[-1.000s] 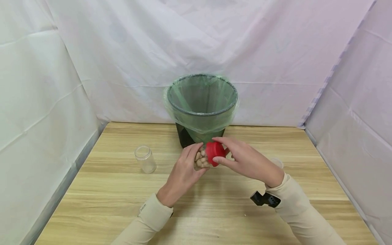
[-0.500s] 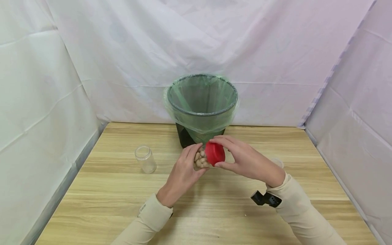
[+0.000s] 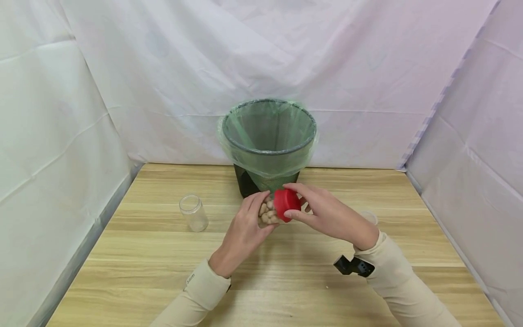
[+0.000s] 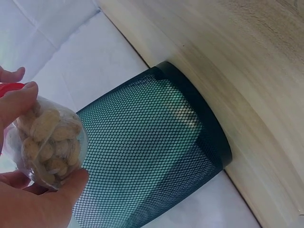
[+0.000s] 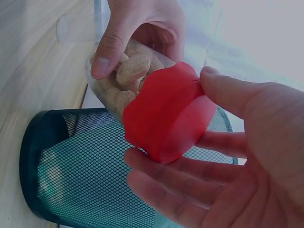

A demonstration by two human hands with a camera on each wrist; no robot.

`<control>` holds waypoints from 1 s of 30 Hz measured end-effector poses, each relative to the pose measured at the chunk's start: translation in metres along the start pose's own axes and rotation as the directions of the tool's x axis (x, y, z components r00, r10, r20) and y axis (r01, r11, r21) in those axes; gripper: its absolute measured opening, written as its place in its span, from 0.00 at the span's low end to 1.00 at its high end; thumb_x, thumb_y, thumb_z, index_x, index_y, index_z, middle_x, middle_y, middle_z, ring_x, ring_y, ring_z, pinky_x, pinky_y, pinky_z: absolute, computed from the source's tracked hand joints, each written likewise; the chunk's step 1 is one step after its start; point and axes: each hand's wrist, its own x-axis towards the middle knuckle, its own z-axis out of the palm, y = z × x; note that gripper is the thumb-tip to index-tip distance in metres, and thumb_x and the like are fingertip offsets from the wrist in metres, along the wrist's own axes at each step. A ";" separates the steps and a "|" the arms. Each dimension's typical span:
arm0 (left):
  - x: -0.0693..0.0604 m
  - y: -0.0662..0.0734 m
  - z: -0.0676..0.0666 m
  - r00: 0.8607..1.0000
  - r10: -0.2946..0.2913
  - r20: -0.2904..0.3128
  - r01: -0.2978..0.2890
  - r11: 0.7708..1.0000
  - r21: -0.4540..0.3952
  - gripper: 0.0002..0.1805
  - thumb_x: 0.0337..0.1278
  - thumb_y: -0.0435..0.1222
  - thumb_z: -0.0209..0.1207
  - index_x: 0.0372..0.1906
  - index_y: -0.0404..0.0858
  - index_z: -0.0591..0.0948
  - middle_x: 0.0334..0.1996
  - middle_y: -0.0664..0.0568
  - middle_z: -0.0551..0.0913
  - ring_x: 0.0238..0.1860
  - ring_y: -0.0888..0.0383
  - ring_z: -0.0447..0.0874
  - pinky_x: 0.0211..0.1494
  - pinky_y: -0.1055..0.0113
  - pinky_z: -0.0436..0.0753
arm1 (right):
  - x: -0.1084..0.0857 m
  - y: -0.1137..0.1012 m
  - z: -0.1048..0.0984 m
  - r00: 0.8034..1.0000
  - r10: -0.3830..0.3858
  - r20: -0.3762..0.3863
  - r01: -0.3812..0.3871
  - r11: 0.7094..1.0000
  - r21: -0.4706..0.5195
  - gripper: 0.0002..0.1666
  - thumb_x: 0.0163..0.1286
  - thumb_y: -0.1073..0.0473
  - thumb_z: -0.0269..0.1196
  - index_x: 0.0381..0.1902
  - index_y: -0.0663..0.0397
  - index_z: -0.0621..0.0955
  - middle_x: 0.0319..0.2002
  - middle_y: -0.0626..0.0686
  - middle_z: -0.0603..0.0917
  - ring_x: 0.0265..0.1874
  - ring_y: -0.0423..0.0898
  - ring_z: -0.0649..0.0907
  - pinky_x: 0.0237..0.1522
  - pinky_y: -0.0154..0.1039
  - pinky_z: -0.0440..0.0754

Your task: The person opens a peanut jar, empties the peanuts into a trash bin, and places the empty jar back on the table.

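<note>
A clear jar of peanuts (image 3: 267, 215) is gripped by the left hand (image 3: 244, 227), its red lid (image 3: 287, 205) tilted toward the right. The right hand (image 3: 333, 213) holds that lid between thumb and fingers. In the left wrist view the peanuts (image 4: 50, 145) fill the jar, with the left hand's (image 4: 40, 204) fingers and thumb around it. The right wrist view shows the red lid (image 5: 168, 111) on the jar's end, the right hand's (image 5: 237, 156) thumb on one side and fingers on the other; the left hand (image 5: 147, 23) holds the jar body.
Just beyond the hands stands a black mesh bin (image 3: 269, 152) lined with a green bag. An uncapped clear jar (image 3: 196, 215) stands at the left on the wooden table (image 3: 163, 281). Another clear item (image 3: 369, 217) is partly hidden behind the right forearm. White cloth surrounds the table.
The right hand's fingers have shifted around the red lid, and the lid's visible side has turned. The left hand and the jar stay about where they were.
</note>
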 end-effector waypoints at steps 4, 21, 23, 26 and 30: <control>0.000 0.000 0.000 1.000 0.003 -0.008 -0.003 1.000 -0.011 0.43 0.48 0.34 0.84 0.70 0.31 0.77 0.64 0.39 0.81 0.64 0.44 0.83 0.64 0.55 0.89 | -0.001 0.000 0.000 0.998 -0.054 -0.010 0.054 0.999 -0.004 0.41 0.71 0.53 0.76 0.76 0.56 0.74 0.58 0.50 0.87 0.50 0.43 0.87 0.50 0.41 0.91; -0.001 -0.001 0.000 1.000 0.009 -0.023 -0.009 1.000 -0.011 0.43 0.48 0.35 0.85 0.70 0.31 0.77 0.64 0.38 0.81 0.64 0.43 0.83 0.65 0.54 0.88 | 0.002 -0.003 -0.001 0.995 0.095 0.013 -0.096 0.993 0.072 0.44 0.79 0.46 0.69 0.82 0.58 0.67 0.61 0.54 0.86 0.54 0.49 0.89 0.50 0.44 0.91; -0.001 -0.001 0.001 1.000 0.008 -0.025 -0.008 1.000 -0.006 0.43 0.48 0.34 0.84 0.70 0.31 0.77 0.64 0.38 0.81 0.64 0.44 0.83 0.65 0.54 0.88 | 0.004 -0.004 0.000 0.991 0.131 0.018 -0.132 0.987 0.090 0.41 0.79 0.47 0.68 0.80 0.60 0.69 0.59 0.54 0.87 0.49 0.47 0.90 0.46 0.41 0.91; -0.001 0.000 0.001 0.999 0.010 -0.032 -0.010 1.000 0.003 0.43 0.48 0.34 0.84 0.69 0.32 0.77 0.63 0.38 0.81 0.64 0.44 0.83 0.65 0.54 0.88 | 0.006 -0.004 0.002 0.990 0.141 0.012 -0.141 0.986 0.086 0.36 0.79 0.49 0.69 0.75 0.64 0.74 0.55 0.56 0.89 0.43 0.44 0.90 0.41 0.38 0.91; -0.001 0.000 0.001 0.999 0.012 -0.035 -0.011 1.000 0.011 0.42 0.47 0.34 0.85 0.69 0.32 0.77 0.63 0.38 0.81 0.64 0.44 0.83 0.65 0.54 0.88 | 0.006 -0.003 0.002 0.993 0.118 -0.002 -0.118 0.991 0.068 0.33 0.78 0.51 0.70 0.71 0.64 0.77 0.51 0.56 0.90 0.40 0.43 0.90 0.39 0.36 0.90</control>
